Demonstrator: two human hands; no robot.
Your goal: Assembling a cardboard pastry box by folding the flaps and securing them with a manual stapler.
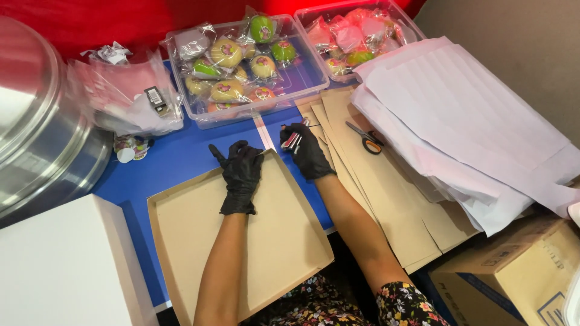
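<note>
**A:** Starting at nine o'clock, what was there?

**B:** A big steel drum (36, 121) filled that edge, with a white box (57, 265) below it at seven o'clock. Just right of the drum sat a heap of clear plastic bags (124, 96), and a few small cups (130, 150) lay on the blue table (181, 157) beneath them.

**A:** And the hands?

**B:** Both wore black gloves. The left hand (240, 175) was pressed flat, fingers spread and holding nothing, on the far rim of a shallow brown cardboard tray (284, 241). That tray lay dead centre, running down toward six o'clock, its top right corner right between the two hands.

**A:** The right one?

**B:** The right hand (307, 150) was closed around a small stapler (292, 140), red and silver, held just beside that tray corner.

**A:** Up at twelve?

**B:** A clear tub (302, 84) of wrapped round cakes (226, 53), yellow and green. A second tub (386, 9) at one o'clock held pink wrapped ones.

**A:** Further right?

**B:** Flat brown card blanks (393, 205) fanned out, with orange-handled scissors (366, 139) lying on them, near the right hand. White paper sheets (465, 121) overlapped them toward three o'clock, and a cardboard carton (513, 271) stood at five o'clock.
</note>
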